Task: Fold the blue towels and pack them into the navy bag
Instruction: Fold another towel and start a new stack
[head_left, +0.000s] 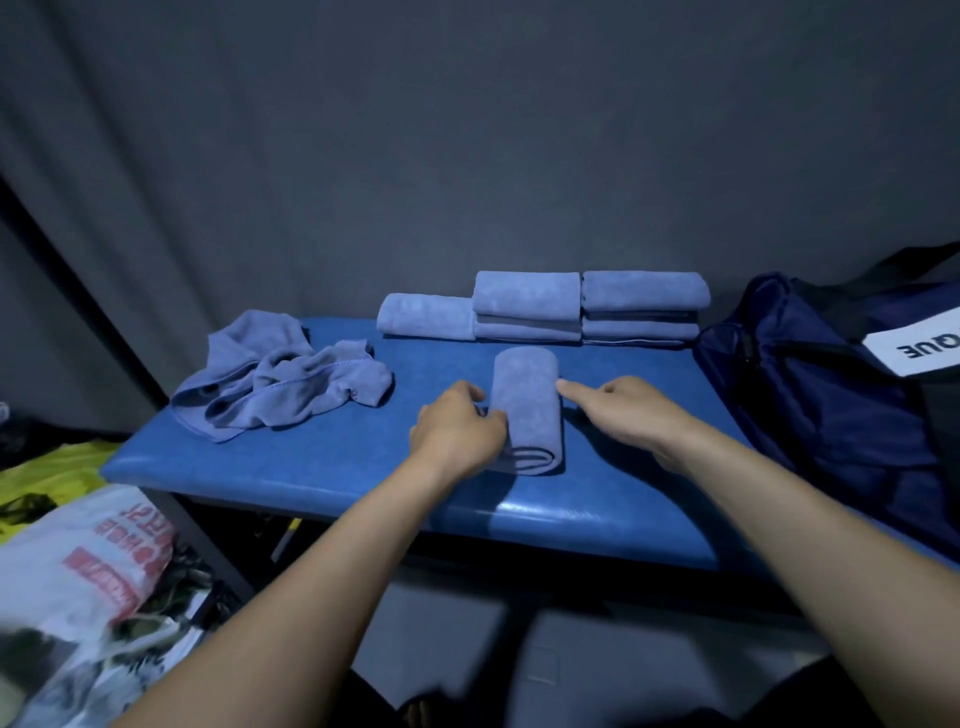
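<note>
A soft, plush blue towel (527, 410), folded into a narrow, thick oblong with rounded ends, lies near the middle of the glossy blue padded counter (311, 467), its long axis running away from the person and its layered open edges facing the near side. The left hand (457, 431) holds its left flank, fingers curled against the cloth; this grip pinches the fold's edge. The right hand (623, 410) lies loose, its index finger stretched out so the tip touches the towel's right side, gripping nothing. At the back of the counter stand folded towels (587, 306) of the same nap: two stacks side by side and a single one to their left, their long axes lying crosswise. A crumpled heap of unfolded towels (280, 379) with a stitched hem sprawls at the far left. The navy bag (810, 395), of smooth woven fabric, slumps at the right end, cut off by the frame; its white label shows only part of its lettering, upside down.
</note>
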